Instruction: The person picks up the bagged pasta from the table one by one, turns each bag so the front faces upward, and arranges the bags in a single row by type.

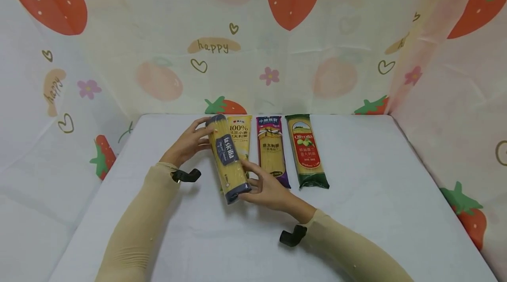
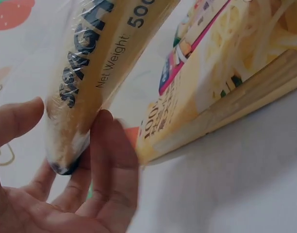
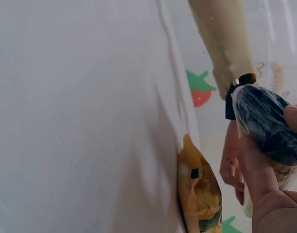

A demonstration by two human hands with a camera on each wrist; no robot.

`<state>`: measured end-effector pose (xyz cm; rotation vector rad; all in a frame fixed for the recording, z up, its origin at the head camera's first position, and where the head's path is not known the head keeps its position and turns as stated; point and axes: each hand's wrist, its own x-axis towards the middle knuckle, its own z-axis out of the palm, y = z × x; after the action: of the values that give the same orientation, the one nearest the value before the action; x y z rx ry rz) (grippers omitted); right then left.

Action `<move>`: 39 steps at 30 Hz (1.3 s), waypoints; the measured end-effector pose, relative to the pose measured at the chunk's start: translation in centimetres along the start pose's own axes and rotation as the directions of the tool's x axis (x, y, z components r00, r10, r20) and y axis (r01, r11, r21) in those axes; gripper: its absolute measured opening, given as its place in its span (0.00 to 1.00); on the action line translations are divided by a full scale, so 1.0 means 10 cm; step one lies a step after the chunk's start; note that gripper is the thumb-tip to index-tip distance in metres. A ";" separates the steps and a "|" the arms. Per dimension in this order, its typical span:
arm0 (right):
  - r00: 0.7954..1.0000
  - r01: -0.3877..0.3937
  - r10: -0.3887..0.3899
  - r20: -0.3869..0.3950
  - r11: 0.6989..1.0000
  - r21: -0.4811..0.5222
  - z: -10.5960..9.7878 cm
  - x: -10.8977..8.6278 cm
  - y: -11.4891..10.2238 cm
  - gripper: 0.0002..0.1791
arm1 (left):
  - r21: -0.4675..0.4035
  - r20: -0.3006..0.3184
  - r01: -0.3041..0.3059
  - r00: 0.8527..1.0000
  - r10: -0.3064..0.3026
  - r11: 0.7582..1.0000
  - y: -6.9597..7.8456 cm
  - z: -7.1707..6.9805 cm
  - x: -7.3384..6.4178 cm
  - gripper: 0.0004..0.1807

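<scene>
A clear pack of spaghetti (image 1: 229, 159) with dark blue ends and a "la Sicilia" label is held tilted above the table. My left hand (image 1: 189, 141) holds its upper end between thumb and fingers; in the left wrist view that hand (image 2: 85, 189) lies around the tapered tip. At the lower end, my right hand (image 1: 269, 187) grips the pack, with thumb and fingers on the blue end (image 3: 267, 124) in the right wrist view. Behind it, partly covered, lies a yellow pasta pack (image 1: 241, 134).
To the right lie a purple pasta pack (image 1: 271, 150) and a green-and-red Olivoilà pasta pack (image 1: 306, 150), side by side on the white table (image 1: 368, 194). Strawberry-printed cloth (image 1: 245, 71) hangs behind the table and at both sides.
</scene>
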<state>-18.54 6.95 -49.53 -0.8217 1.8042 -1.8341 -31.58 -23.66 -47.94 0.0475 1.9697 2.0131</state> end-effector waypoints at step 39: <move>0.978 -0.194 0.172 -0.114 0.957 -0.217 0.28 0.69 -0.01 0.51 | 0.006 -0.183 0.059 0.981 -0.057 0.998 0.15 -0.24 0.11 0.43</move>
<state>-21.64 0.29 -48.73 -0.6296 2.1026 -1.5940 -33.55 -25.73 -46.81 -0.1974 2.0659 2.0327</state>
